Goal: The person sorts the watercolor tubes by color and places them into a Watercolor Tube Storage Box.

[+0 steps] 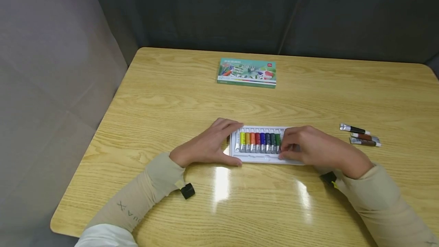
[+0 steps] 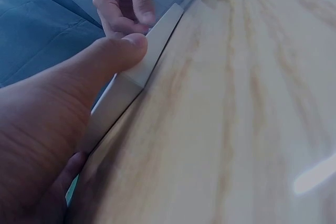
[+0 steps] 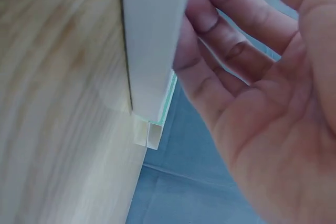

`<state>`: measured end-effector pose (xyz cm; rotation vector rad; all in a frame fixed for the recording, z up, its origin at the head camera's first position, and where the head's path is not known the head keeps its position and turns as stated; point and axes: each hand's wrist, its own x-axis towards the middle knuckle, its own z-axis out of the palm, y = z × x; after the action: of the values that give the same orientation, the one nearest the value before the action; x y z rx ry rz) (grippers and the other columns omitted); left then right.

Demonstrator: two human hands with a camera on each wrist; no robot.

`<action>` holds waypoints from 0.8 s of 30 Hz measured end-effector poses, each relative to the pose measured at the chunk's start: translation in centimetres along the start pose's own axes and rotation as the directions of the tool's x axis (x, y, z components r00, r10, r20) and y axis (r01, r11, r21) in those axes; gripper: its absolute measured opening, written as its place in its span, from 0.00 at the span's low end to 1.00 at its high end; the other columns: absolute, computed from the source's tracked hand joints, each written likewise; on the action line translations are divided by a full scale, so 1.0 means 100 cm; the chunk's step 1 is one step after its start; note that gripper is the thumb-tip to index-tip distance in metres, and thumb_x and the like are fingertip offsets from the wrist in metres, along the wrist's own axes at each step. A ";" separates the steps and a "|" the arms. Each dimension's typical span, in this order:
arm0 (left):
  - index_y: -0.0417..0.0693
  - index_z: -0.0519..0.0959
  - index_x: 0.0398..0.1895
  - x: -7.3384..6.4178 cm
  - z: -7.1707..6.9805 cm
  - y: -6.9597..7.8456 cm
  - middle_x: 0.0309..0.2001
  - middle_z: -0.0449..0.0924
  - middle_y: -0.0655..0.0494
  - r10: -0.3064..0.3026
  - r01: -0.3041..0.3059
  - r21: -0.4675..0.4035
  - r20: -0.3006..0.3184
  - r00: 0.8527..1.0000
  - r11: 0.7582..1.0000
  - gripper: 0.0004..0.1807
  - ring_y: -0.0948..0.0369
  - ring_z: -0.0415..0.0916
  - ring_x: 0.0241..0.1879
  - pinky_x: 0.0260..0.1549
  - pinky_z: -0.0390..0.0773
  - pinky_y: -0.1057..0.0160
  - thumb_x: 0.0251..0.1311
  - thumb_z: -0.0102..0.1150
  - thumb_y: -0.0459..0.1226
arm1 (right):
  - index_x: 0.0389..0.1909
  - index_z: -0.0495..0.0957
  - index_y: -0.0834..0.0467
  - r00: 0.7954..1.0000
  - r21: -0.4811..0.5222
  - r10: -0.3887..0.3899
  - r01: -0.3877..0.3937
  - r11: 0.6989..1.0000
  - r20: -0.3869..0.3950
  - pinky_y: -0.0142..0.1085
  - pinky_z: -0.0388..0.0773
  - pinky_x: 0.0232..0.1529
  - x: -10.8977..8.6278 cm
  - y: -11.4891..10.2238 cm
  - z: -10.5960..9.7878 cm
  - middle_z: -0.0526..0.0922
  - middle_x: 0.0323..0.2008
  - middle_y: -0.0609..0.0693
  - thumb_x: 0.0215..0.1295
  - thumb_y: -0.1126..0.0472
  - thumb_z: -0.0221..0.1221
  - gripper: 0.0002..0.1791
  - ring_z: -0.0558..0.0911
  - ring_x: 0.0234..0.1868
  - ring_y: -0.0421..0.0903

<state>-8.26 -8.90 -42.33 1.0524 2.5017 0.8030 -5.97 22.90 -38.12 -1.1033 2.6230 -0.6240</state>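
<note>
A white plastic tray (image 1: 255, 158) lies on the table with a row of small paint tubes in it, running from white and yellow through red and blue to green. My left hand (image 1: 214, 144) holds the tray's left end, thumb along the near edge and fingertips at the far corner. Over the tray's right part is my right hand (image 1: 310, 146), its fingers curled. Thumb and fingertips pinch at the green paint tube (image 1: 278, 143), last in the visible row; the hand partly hides this contact. In the right wrist view the fingertips go behind the tray wall (image 3: 155, 35).
Several loose paint tubes (image 1: 363, 137), black and brown, lie to the right of the tray. A green printed paint box (image 1: 247, 72) rests farther back, near the middle of the wooden table (image 1: 164, 98). Dark cloth (image 1: 219, 10) hangs behind the table.
</note>
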 end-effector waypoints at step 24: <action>0.53 0.57 0.82 0.000 0.000 0.001 0.77 0.62 0.57 0.010 -0.010 0.015 -0.002 1.000 1.000 0.61 0.59 0.59 0.74 0.75 0.67 0.53 0.49 0.74 0.67 | 0.27 0.84 0.47 1.000 -0.087 -0.016 0.017 0.996 0.012 0.27 0.70 0.30 0.001 -0.006 0.002 0.77 0.28 0.36 0.70 0.60 0.66 0.10 0.68 0.29 0.29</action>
<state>-8.24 -8.84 -42.26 1.0702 2.5101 0.7893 -5.57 22.42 -38.06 -1.1512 2.6569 -0.5102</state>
